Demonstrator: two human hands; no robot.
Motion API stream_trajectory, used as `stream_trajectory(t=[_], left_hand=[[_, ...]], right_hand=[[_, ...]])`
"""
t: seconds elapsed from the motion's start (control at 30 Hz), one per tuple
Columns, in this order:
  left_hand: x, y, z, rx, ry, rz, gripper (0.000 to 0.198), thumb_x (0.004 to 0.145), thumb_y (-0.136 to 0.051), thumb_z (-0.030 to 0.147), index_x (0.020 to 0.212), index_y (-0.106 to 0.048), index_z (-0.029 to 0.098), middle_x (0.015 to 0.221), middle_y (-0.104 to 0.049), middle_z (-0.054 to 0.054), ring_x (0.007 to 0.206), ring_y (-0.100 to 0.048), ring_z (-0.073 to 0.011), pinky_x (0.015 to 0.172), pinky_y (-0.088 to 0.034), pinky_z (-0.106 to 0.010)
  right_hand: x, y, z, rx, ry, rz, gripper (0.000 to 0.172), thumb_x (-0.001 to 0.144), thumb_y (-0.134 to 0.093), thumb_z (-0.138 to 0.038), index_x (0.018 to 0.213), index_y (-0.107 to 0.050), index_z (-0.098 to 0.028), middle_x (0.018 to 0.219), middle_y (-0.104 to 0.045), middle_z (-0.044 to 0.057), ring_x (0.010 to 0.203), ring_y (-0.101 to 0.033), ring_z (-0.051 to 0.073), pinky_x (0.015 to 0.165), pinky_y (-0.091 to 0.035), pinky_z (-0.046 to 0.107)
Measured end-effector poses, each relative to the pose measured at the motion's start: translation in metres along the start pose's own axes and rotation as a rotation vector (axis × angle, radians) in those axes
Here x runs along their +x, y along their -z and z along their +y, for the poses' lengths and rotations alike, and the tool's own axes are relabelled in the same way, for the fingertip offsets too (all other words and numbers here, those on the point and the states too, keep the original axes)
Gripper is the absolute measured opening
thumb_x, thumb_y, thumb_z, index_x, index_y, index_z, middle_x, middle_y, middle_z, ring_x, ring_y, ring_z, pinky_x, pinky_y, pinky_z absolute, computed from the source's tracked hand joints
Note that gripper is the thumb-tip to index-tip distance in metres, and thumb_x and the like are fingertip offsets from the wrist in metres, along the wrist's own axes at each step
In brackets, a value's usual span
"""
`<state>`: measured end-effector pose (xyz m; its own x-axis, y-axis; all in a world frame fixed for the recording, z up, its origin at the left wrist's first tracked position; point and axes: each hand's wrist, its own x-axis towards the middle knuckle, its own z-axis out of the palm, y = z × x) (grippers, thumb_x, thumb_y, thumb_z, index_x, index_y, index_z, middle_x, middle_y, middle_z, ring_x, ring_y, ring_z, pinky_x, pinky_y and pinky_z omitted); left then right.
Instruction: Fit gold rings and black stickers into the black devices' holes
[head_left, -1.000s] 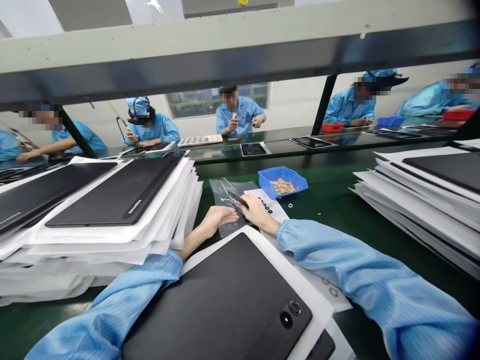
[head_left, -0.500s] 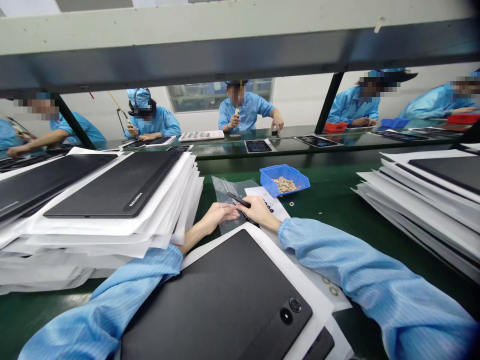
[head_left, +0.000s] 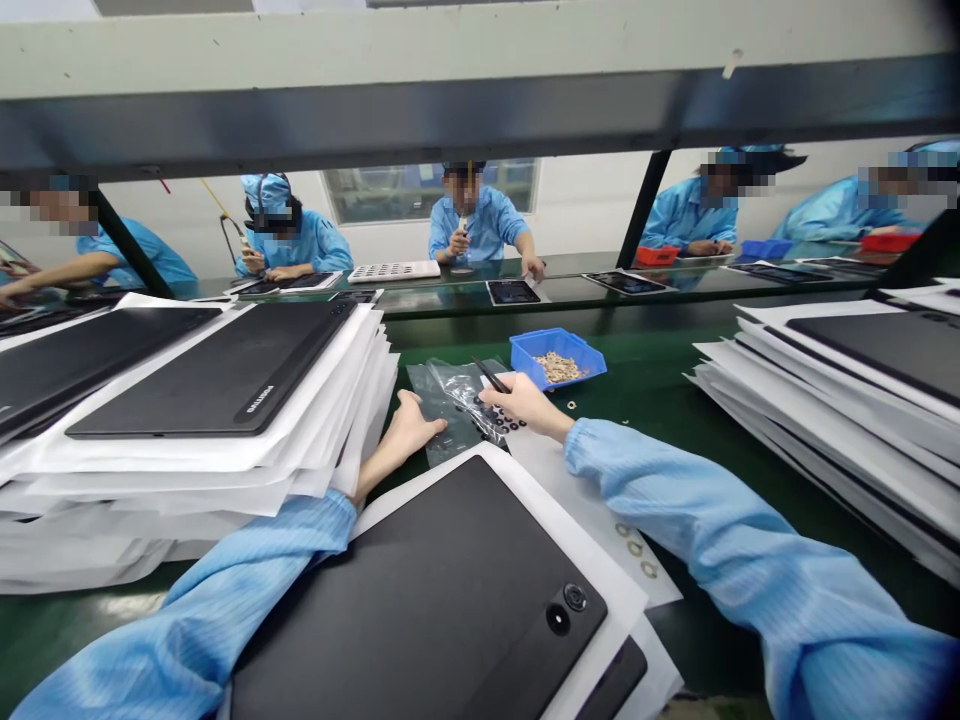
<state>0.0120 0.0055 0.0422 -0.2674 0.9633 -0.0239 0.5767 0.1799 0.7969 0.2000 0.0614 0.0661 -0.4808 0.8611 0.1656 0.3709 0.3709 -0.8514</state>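
Note:
My left hand (head_left: 409,432) is open beside the stack of tablets, thumb apart from the fingers and nothing visible in it. To its right lies a clear plastic bag (head_left: 450,388) with small dark pieces in or under it. My right hand (head_left: 523,402) grips a slim black tweezers-like tool (head_left: 491,375), its upper end pointing up and left. That hand is over the bag's right side, by a white sheet (head_left: 570,475) carrying several small black rings (head_left: 512,422). A black tablet (head_left: 420,590) with two round camera parts lies in front of me on white paper.
Stacked tablets with white sheets stand at left (head_left: 202,370) and right (head_left: 825,400). A blue bin (head_left: 551,350) holds small tan pieces. Tan rings (head_left: 636,548) lie on the white sheet. Across the bench sit several co-workers in blue, under a low overhead beam (head_left: 480,120).
My left hand has drawn away from my right hand, down and left, and its thumb has spread. My right hand has shifted slightly right and up with the tool, uncovering the black rings.

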Motion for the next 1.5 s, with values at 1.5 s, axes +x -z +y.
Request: stream_trajectory(t=[1.5], left_hand=[[-0.173, 0.0, 0.036, 0.482, -1.093, -0.414, 0.032, 0.091, -0.045, 0.013, 0.121, -0.053, 0.021, 0.115, -0.058, -0.004, 0.119, -0.044, -0.0245, 0.102, -0.039, -0.044]], right_hand=[[-0.208, 0.02, -0.04, 0.113, -0.218, 0.11, 0.027, 0.085, -0.059, -0.032, 0.064, -0.061, -0.016, 0.051, -0.047, -0.003, 0.048, -0.044, 0.009, 0.045, -0.034, 0.023]])
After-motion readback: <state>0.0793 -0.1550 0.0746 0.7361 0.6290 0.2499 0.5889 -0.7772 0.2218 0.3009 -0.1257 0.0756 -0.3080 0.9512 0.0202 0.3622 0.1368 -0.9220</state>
